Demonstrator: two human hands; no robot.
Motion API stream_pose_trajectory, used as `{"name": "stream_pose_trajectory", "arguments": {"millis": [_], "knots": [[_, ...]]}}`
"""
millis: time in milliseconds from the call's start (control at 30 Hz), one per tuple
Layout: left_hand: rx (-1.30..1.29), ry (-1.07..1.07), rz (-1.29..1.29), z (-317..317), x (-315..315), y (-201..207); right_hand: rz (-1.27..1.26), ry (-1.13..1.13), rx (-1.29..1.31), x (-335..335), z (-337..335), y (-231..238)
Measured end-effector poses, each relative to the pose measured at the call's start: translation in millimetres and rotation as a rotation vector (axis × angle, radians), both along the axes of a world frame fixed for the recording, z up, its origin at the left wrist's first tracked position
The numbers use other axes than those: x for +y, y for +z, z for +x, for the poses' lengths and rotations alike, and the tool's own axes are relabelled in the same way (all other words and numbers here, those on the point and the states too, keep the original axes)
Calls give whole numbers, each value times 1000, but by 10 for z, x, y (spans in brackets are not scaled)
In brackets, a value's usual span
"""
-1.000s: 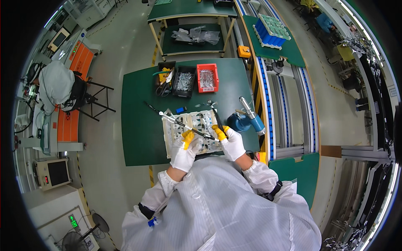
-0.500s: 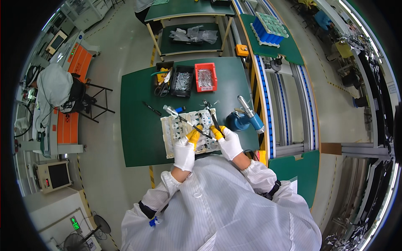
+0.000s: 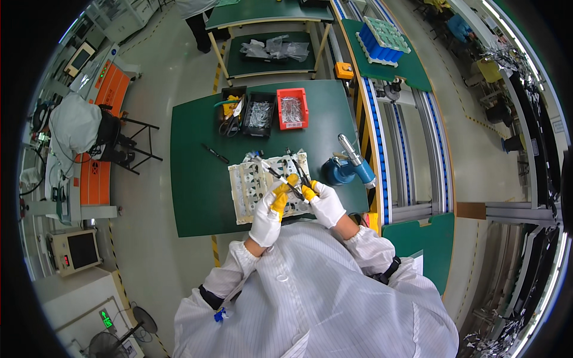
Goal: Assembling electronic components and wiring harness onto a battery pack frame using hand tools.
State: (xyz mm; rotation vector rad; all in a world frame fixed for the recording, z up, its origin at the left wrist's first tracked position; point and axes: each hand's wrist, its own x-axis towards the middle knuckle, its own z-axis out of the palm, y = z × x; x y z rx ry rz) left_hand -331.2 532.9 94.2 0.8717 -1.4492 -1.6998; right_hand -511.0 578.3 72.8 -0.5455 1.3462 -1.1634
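Both of my hands wear white gloves with yellow fingertips. In my left hand [image 3: 268, 210] a black cable [image 3: 276, 173] is pinched, its pale end pointing up and to the left. My right hand [image 3: 326, 206] has its fingers closed round another black strand [image 3: 299, 169], which looks like part of the same cable bundle. The fingertips of the two hands nearly meet. Below them lies a cream plastic frame [image 3: 234, 194] with rows of round openings and metal pieces. Whether the two strands join is hidden by my fingers.
Beyond the frame stand a black bin [image 3: 259, 132] of metal parts, a red bin [image 3: 292, 125] of small metal pieces, and a box with scissors [image 3: 229, 125]. A black pen [image 3: 215, 153] lies left. A blue and silver tool [image 3: 355, 160] stands right, near the conveyor rail [image 3: 382, 149].
My left hand has shifted slightly and its fingers have turned further round the cable. The cable's far end has swung a little. Beyond the far table, a person has moved left.
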Motion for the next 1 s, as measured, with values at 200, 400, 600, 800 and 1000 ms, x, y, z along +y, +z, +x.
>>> {"name": "stream_pose_trajectory", "arguments": {"millis": [200, 400, 600, 800, 1000], "knots": [[-4, 3, 41, -98, -53, 134, -4, -12, -47, 50, -12, -1], [-28, -93, 44, -75, -103, 254, -6, 18, -62, 64, -23, 121], [-22, -200, 30, -36, -215, 240, 33, 87, -44, 73, -55, 131], [-165, -168, -175, 10, -313, 304, 42, 148, 40, 83, -93, 170], [-245, -219, -328, 31, -364, 380, -100, 164, 183, 105, -59, 49]]}}
